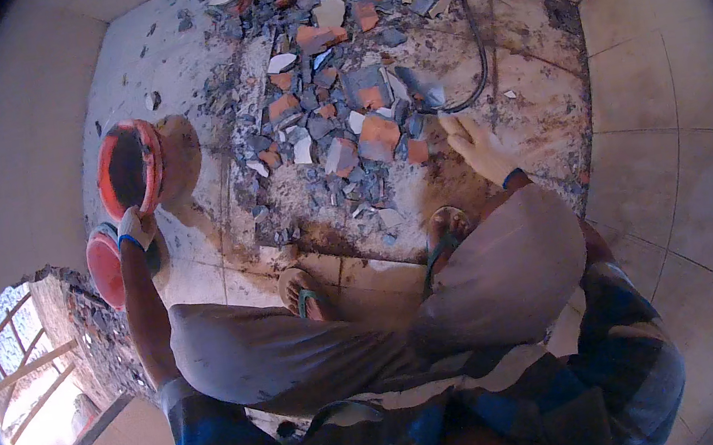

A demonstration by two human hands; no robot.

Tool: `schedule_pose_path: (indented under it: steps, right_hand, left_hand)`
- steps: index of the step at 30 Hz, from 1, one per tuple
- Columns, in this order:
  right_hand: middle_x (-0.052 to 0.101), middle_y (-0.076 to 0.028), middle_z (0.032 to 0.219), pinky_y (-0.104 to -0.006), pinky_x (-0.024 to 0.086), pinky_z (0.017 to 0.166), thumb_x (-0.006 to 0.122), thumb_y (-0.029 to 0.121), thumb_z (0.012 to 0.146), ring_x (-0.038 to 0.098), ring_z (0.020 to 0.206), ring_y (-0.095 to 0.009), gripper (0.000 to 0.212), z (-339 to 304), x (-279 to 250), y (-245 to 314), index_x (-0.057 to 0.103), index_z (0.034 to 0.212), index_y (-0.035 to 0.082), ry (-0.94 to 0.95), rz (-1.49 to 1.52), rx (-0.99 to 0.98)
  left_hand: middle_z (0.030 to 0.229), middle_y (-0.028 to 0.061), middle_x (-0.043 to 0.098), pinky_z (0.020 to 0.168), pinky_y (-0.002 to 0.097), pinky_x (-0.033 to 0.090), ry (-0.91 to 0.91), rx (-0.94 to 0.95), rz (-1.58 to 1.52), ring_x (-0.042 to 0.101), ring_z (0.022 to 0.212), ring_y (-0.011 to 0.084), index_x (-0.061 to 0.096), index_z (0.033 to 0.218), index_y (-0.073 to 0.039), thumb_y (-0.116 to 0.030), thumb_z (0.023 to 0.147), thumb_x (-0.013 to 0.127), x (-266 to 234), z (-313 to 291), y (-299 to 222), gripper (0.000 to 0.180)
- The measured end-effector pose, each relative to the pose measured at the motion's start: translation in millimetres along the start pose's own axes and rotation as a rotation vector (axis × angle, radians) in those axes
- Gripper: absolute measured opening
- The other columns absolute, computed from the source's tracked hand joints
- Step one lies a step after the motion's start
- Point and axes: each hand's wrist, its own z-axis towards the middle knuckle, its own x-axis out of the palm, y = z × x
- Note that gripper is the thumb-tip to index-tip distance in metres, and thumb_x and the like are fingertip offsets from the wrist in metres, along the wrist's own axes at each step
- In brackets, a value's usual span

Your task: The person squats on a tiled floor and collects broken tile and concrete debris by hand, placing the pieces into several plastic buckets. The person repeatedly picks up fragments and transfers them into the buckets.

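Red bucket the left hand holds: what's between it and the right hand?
In the head view, pale floor, then broken tile and brick rubble separate the red bucket from the right hand.

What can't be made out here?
All in the head view:
Upper bucket: contents, inside too dark.
Lower bucket: part of it, behind the left hand.
Black cable: far end, cut off by the top edge.
Right hand: whether it touches the rubble; single angle.
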Motion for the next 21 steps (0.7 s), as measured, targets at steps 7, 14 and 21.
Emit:
schedule_pose_path:
  steps: [7,14,21]
  right_hand:
    - [0.067,-0.023,0.149,-0.0429,0.047,0.117,0.061,0.034,0.115,0.061,0.142,-0.033,0.051,-22.6,3.3,34.9,0.060,0.154,0.002,-0.256,0.498,0.121]
    - [0.069,-0.034,0.139,-0.0516,0.050,0.114,0.046,0.067,0.111,0.066,0.134,-0.049,0.082,-19.5,-45.4,-42.0,0.060,0.152,-0.002,-0.393,-0.037,0.238]
    - [0.075,-0.032,0.117,-0.0554,0.057,0.096,0.045,0.068,0.111,0.074,0.107,-0.048,0.079,59.6,-85.2,-96.1,0.065,0.143,-0.001,-0.508,0.229,0.483]
  left_hand:
    - [0.089,0.0059,0.065,0.067,0.0347,0.060,0.063,0.052,0.113,0.069,0.080,0.0224,0.061,0.107,-0.006,-0.019,0.102,0.063,-25.6,-14.1,-5.5,0.014]
    - [0.084,0.0027,0.062,0.050,0.0291,0.045,-0.025,0.358,0.448,0.060,0.062,0.0139,0.064,0.106,-0.009,-0.024,0.100,0.068,-45.7,-8.7,-3.0,0.017]
    - [0.083,0.0019,0.061,0.053,0.0307,0.045,-0.082,0.501,0.307,0.057,0.061,0.0129,0.065,0.109,-0.005,-0.026,0.102,0.066,-32.1,-24.5,9.6,0.023]
